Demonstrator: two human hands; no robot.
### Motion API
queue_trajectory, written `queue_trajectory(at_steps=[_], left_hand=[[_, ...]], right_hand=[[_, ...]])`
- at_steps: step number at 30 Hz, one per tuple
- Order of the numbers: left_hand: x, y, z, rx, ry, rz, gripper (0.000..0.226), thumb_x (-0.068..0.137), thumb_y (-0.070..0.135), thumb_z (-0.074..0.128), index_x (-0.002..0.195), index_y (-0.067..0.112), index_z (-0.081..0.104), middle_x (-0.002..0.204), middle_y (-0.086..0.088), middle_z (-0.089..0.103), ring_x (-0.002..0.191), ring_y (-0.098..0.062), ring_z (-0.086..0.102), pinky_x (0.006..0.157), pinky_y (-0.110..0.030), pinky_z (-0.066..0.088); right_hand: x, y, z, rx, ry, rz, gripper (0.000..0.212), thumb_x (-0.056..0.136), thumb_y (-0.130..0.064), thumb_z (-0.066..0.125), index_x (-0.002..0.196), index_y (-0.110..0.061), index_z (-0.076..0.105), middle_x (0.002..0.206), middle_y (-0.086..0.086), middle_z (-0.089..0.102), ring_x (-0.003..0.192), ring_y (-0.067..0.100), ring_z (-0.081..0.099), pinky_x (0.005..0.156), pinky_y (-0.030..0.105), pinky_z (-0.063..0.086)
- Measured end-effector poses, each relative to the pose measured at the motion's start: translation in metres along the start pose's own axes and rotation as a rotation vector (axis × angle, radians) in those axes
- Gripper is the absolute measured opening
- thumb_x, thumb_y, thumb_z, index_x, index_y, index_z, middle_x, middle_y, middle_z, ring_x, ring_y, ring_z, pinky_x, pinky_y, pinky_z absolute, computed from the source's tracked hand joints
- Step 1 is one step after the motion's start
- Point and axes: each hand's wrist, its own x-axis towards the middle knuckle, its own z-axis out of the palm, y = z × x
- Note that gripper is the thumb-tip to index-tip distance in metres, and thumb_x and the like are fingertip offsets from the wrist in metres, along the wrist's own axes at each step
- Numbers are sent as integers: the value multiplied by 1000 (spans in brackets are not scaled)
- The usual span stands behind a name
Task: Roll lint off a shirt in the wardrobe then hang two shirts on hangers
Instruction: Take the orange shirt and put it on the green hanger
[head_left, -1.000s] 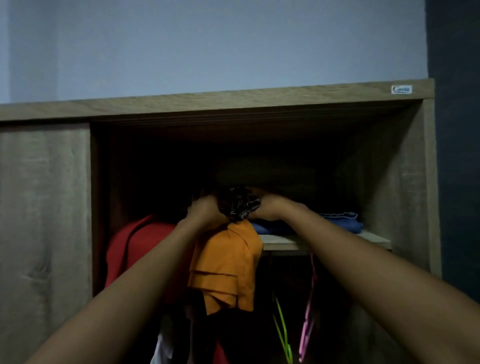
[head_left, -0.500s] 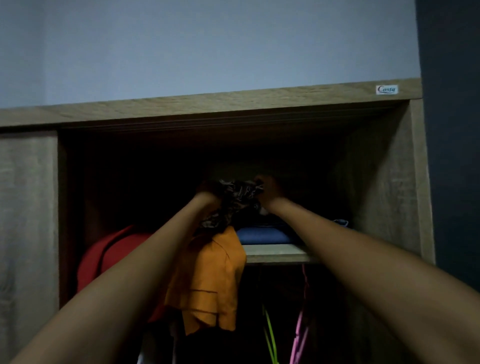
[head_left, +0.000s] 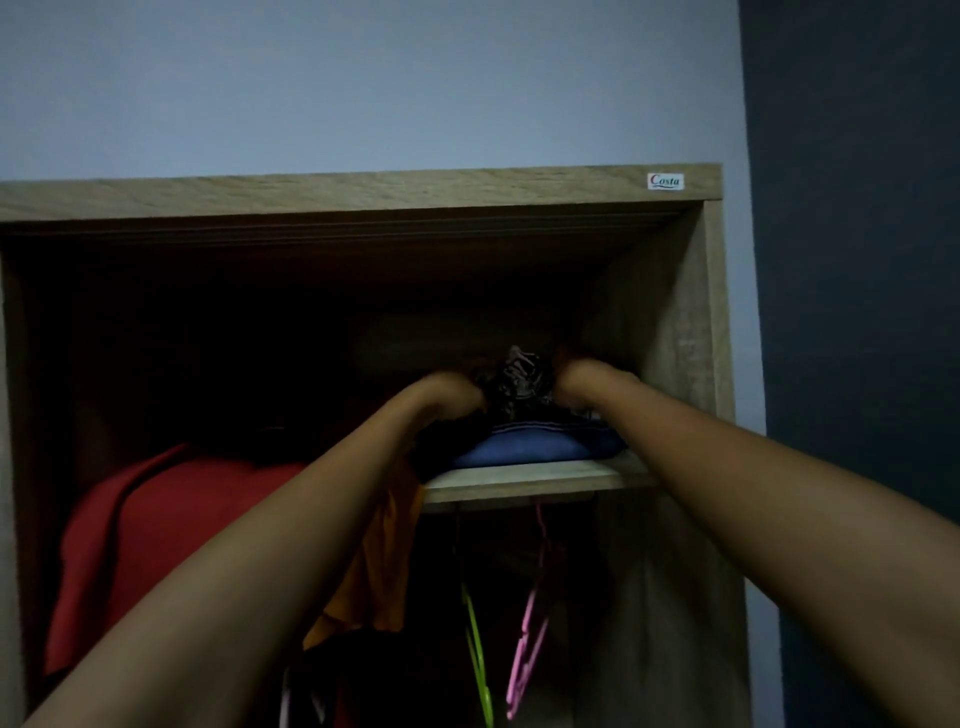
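Note:
Both my arms reach up into the open wooden wardrobe (head_left: 711, 312). A dark patterned garment (head_left: 519, 376) is bunched between my left hand (head_left: 457, 392) and my right hand (head_left: 576, 376), both closed on it above the upper shelf (head_left: 530, 480). It rests on a folded blue garment (head_left: 524, 447) that lies on that shelf. An orange shirt (head_left: 387, 577) hangs below my left forearm. A red shirt (head_left: 156, 535) hangs to its left. A green hanger (head_left: 475, 649) and a pink hanger (head_left: 530, 639) hang under the shelf.
The wardrobe interior is very dark and its back is hard to make out. A pale wall (head_left: 363, 78) rises above the wardrobe, with a dark wall (head_left: 857, 312) to the right. More dark clothes (head_left: 363, 686) hang at the bottom.
Both hands have carried the patterned garment to the right and deeper, from above the orange shirt to on top of the blue garment on the shelf. My view has shifted too.

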Motion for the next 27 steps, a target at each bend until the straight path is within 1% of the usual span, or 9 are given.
queue_trajectory(at_steps=[4, 7, 9, 12, 14, 18, 22, 24, 27], left_hand=[[-14, -14, -16, -34, 61, -78, 27, 100, 20, 48, 124, 13, 58, 117, -8, 61, 98, -21, 60, 87, -33, 50], [-31, -45, -25, 79, 70, -221, 24, 101, 26, 48, 115, 11, 61, 108, -9, 63, 92, -22, 60, 81, -32, 51], [-42, -65, -26, 194, 35, -290, 32, 99, 35, 51, 117, 12, 63, 94, -5, 63, 83, -21, 62, 68, -30, 51], [-55, -84, -22, 234, 39, -270, 42, 91, 45, 61, 118, 12, 65, 110, -11, 67, 101, -30, 65, 83, -36, 54], [-58, -89, -19, 212, 117, -232, 38, 90, 38, 64, 117, 12, 64, 117, -10, 66, 106, -29, 63, 88, -36, 52], [-72, -86, -23, -64, 373, -125, 22, 91, 21, 62, 107, 8, 68, 101, -10, 68, 91, -23, 65, 73, -29, 51], [-102, -78, -29, -281, 417, 136, 16, 95, 13, 58, 101, 12, 72, 87, -1, 68, 71, -8, 60, 69, -24, 48], [-118, -80, -26, -279, 355, 319, 13, 94, 13, 61, 100, 13, 72, 93, 5, 68, 79, -4, 63, 76, -21, 50], [-135, -84, -16, -194, 227, 495, 14, 93, 18, 64, 104, 14, 72, 119, 4, 66, 112, -3, 61, 99, -22, 47]], right_hand=[[-24, -12, -15, -144, -52, -44, 45, 96, -20, 56, 138, -8, 48, 132, 15, 54, 117, 31, 55, 98, 37, 47], [-37, -29, -17, 161, 98, -165, 56, 92, -17, 61, 144, -19, 42, 134, 11, 53, 117, 28, 56, 94, 35, 49], [-46, -45, -13, 366, 203, -291, 54, 90, -19, 64, 140, -25, 46, 129, 6, 56, 111, 24, 60, 88, 34, 52], [-49, -72, 5, 467, 230, -384, 40, 88, -25, 65, 127, -26, 56, 118, -2, 57, 102, 15, 59, 79, 29, 51], [-47, -87, 21, 479, 194, -410, 35, 87, -27, 66, 121, -24, 60, 112, -3, 61, 102, 15, 60, 77, 26, 48], [-36, -104, 43, 526, 110, -361, 21, 92, -31, 62, 107, -17, 65, 102, 6, 67, 95, 22, 64, 72, 28, 47], [-32, -113, 50, 804, -120, -194, 41, 95, -50, 51, 118, -17, 61, 111, 9, 66, 98, 24, 65, 81, 41, 60], [-33, -118, 46, 904, -222, -166, 42, 92, -58, 50, 115, -24, 61, 113, 4, 63, 99, 20, 62, 85, 42, 58], [-32, -128, 41, 819, -313, -204, 54, 89, -58, 57, 130, -24, 57, 127, 0, 55, 116, 21, 53, 88, 34, 44]])
